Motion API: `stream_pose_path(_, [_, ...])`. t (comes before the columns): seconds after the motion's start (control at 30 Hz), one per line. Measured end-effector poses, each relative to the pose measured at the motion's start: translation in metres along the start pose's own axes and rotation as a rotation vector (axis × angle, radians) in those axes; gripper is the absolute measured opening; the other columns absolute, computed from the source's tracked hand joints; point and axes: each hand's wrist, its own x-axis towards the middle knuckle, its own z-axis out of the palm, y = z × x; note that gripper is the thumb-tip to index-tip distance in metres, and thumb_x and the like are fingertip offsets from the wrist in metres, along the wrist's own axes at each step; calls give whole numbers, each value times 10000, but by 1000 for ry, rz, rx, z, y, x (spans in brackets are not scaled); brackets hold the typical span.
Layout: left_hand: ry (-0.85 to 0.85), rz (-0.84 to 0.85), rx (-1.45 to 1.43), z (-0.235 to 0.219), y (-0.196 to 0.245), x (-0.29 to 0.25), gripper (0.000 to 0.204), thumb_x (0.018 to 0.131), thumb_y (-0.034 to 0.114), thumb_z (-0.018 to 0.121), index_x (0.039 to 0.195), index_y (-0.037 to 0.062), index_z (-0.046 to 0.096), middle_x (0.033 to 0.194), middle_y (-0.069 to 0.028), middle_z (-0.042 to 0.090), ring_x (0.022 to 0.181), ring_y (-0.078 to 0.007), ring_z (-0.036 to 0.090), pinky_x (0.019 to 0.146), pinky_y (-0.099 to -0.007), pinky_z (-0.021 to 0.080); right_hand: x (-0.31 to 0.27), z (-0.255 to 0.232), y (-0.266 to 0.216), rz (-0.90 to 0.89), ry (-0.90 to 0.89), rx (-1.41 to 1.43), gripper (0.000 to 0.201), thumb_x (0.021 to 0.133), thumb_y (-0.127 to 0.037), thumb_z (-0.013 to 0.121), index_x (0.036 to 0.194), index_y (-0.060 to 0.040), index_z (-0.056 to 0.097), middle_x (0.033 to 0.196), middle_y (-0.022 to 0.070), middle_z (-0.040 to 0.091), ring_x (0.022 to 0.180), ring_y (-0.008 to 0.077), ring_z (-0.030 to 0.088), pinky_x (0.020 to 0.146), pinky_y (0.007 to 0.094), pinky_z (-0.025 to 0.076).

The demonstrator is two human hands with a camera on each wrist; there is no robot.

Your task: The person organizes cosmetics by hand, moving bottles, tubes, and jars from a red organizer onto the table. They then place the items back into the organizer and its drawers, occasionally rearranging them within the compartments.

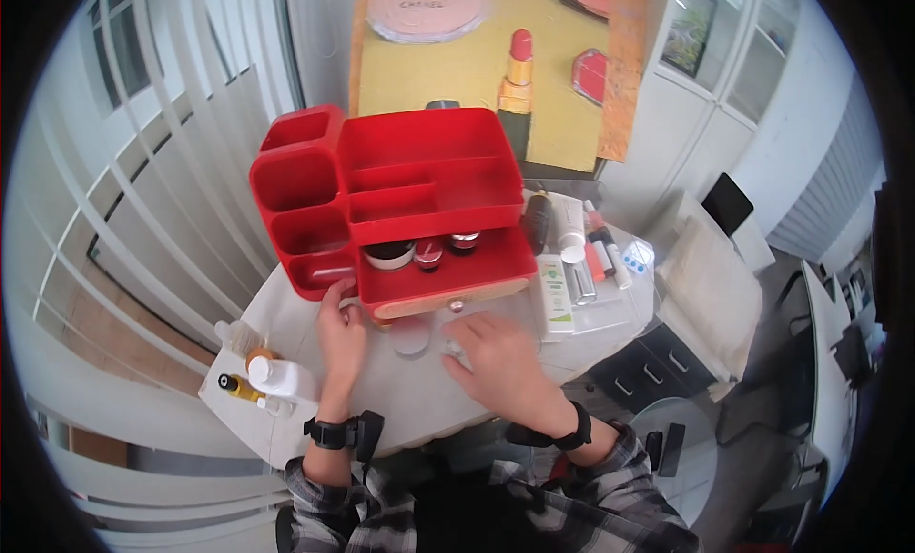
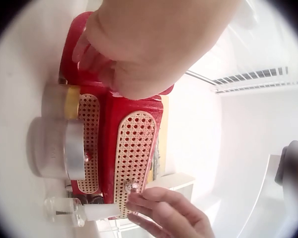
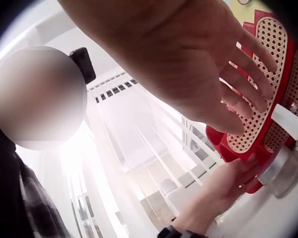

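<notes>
A red makeup organizer (image 1: 429,124) with open compartments stands on the white table. Its drawer (image 1: 496,258) is pulled out and holds a white-sided jar with a dark top (image 1: 391,256) and several small round-topped items. My left hand (image 1: 341,339) touches the organizer's front left corner with its fingers. In front of the drawer, my right hand (image 1: 500,362) has its fingers extended, fingertips close to the round knob (image 2: 132,186) on the woven panel. Below the drawer stand a silver-lidded jar (image 2: 59,148), a gold-banded jar (image 2: 60,101) and a small clear bottle with a white cap (image 2: 102,211).
Right of the organizer, a clear tray (image 1: 610,310) bears a white-and-green tube (image 1: 554,296) and several cosmetics. White bottles (image 1: 281,377) and a yellow bottle with a black cap (image 1: 238,388) stand at the table's left edge. A painted lipstick board (image 1: 562,124) rises behind.
</notes>
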Motion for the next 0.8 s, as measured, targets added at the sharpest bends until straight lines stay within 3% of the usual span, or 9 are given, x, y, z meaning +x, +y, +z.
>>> stream_pose_path(0.1, [-72,71,55,0,-18,-2,345,888,0,551,1216,-26,654,1067,-225,733,915,-355,727,807,-414,552,4,-16,-1,-20,32,154,212,853,-142,749,1027,-28,706,919,146,716,843,324,701,761,424,564])
stream_pose_path(0.17, [-215,38,233,-5,-10,-5,279,906,65,610,1159,-36,670,1015,-249,726,903,-389,716,801,-430,546,7,-30,14,124,126,156,183,856,-158,741,1004,-53,712,928,144,738,857,328,719,749,417,573])
stream_pose_path(0.23, [-230,59,233,-6,-5,-7,261,913,102,634,1126,-44,674,991,-260,720,897,-405,709,800,-442,544,14,-47,42,365,172,133,167,886,-163,723,1009,-51,720,933,147,747,822,331,728,736,422,574])
stream_pose_path(0.3, [-232,77,228,-7,-2,-8,258,920,138,657,1094,-51,677,967,-271,715,890,-422,701,799,-453,542,12,-52,88,444,234,19,184,890,-179,721,1012,-43,704,917,148,744,800,340,726,726,434,575])
stream_pose_path(0.33, [-264,81,258,-7,-1,-9,262,926,148,655,1090,-55,669,968,-274,711,887,-436,694,795,-468,538,6,-54,108,446,240,14,184,890,-179,721,1012,-43,704,917,148,744,800,340,726,726,434,575])
stream_pose_path(0.4, [-293,90,286,-8,1,-9,266,933,158,653,1087,-59,661,969,-276,707,884,-451,686,791,-483,535,-3,-57,139,678,164,-130,232,881,-190,721,1060,-42,710,951,152,744,883,329,721,780,431,566])
stream_pose_path(0.6, [-362,131,339,-8,6,-13,288,953,164,631,1117,-73,617,976,-305,668,872,-490,653,780,-527,513,-30,-50,190,597,175,-410,243,859,-164,693,1063,-38,652,990,183,720,881,379,716,743,494,572])
stream_pose_path(0.67, [-366,182,329,-8,5,-13,291,958,159,617,1128,-76,606,993,-321,656,908,-497,643,812,-539,507,-33,-45,203,643,135,-404,241,859,-159,686,1060,-30,649,993,194,717,882,388,714,747,499,572])
stream_pose_path(0.8, [-341,171,389,-10,14,-22,305,962,149,600,1173,-70,581,1020,-321,651,947,-505,632,845,-550,503,-29,-49,184,620,134,-350,221,881,-153,675,1056,-19,654,989,198,713,865,385,714,751,485,573])
